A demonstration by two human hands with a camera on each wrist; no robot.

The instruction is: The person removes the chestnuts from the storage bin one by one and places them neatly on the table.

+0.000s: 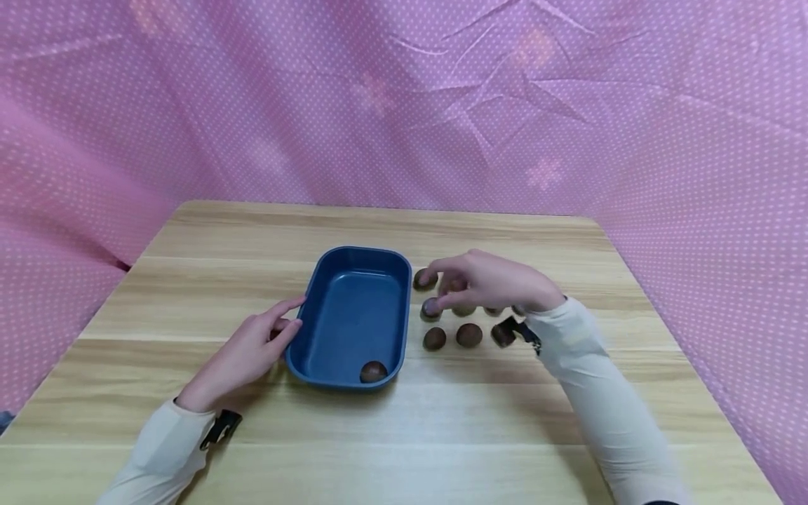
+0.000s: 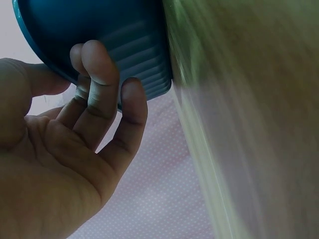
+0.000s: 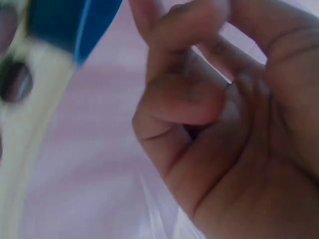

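Note:
A blue rectangular tray (image 1: 353, 308) stands on the table, with one brown ball (image 1: 374, 372) in its near right corner. At the tray's left side is my left hand (image 1: 252, 344). Its thumb and index fingertip touch the rim; in the left wrist view its loosely bent fingers (image 2: 102, 89) lie against the outer wall. My right hand (image 1: 489, 280) hovers over several brown balls right of the tray. Its index fingertip overlaps the far-left ball (image 1: 426, 279), and its thumb overlaps the ball (image 1: 432, 310) nearer me. The right wrist view shows other fingers (image 3: 174, 102) curled towards the palm.
The near row holds a ball (image 1: 434, 339), another ball (image 1: 469, 335) and a third ball (image 1: 503, 333) beside the black wrist strap (image 1: 527, 333). More balls are partly hidden under my right hand. A pink dotted cloth (image 1: 404, 105) hangs around the wooden table (image 1: 341, 449).

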